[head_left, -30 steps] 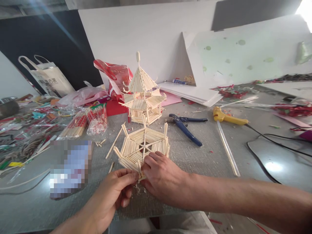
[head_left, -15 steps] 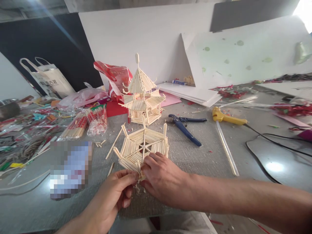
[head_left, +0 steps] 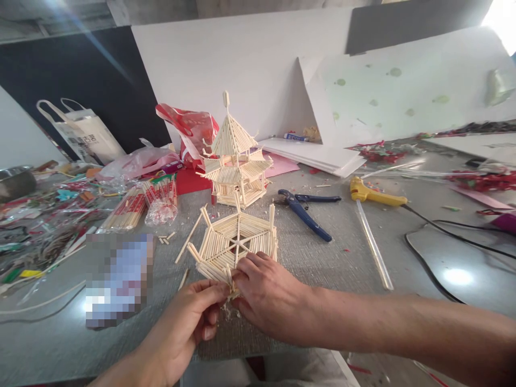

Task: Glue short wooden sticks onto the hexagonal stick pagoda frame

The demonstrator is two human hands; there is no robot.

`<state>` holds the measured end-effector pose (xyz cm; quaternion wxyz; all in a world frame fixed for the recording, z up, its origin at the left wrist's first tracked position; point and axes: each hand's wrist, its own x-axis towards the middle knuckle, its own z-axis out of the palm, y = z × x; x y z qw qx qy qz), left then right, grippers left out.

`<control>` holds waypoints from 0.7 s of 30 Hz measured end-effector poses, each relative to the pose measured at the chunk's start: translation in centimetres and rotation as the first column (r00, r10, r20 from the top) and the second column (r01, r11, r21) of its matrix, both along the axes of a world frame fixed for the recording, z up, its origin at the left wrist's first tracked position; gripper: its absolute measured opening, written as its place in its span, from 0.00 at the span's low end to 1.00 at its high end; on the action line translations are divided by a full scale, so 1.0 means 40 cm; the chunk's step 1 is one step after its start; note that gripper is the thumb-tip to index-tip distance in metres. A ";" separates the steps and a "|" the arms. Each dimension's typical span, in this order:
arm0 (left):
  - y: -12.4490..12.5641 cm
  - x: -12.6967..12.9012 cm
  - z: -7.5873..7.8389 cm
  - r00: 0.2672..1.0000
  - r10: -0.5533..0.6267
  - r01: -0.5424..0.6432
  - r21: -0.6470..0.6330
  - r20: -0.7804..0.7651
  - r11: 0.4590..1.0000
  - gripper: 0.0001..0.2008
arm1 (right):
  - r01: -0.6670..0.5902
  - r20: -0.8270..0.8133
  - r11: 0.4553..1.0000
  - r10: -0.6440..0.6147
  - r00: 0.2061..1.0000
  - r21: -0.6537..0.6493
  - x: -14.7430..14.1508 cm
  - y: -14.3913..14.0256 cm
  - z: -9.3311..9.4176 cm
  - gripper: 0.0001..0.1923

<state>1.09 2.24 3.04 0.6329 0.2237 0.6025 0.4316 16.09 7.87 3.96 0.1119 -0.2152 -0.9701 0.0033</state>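
A hexagonal stick roof piece [head_left: 217,242], made of rows of pale wooden sticks with short posts rising at its corners, lies on the table before me. My left hand [head_left: 201,306] pinches its near corner between thumb and forefinger. From the right, my right hand [head_left: 262,293] is closed on the same corner, and its fingers cover part of the near-right edge. What exactly sits between the fingertips is partly hidden. Behind the piece stands a stick pagoda model [head_left: 237,172] with a pointed roof and a tall finial.
Blue-handled cutters [head_left: 308,215] and a yellow glue gun [head_left: 374,194] with a clear glue stick and black cord lie right. Left are bundled sticks [head_left: 124,209], a blurred-out object [head_left: 121,279] and plastic-wrapped clutter. White boards [head_left: 314,153] and a red bag [head_left: 189,129] are at the back.
Both hands keep their hold on the near corner, with hardly any movement. The whole view has shifted very slightly; nothing else visibly differs.
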 end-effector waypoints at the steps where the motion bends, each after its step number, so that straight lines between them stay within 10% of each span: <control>1: -0.002 0.000 -0.001 1.000 0.013 -0.013 0.007 -0.001 1.000 0.11 | -0.004 -0.015 1.000 0.004 1.000 0.009 0.004 -0.002 0.001 0.09; 21: -0.049 0.019 -0.001 0.984 -0.142 0.135 0.065 0.106 0.989 0.22 | -0.126 -0.122 0.992 0.123 0.985 -0.018 0.047 -0.052 0.042 0.04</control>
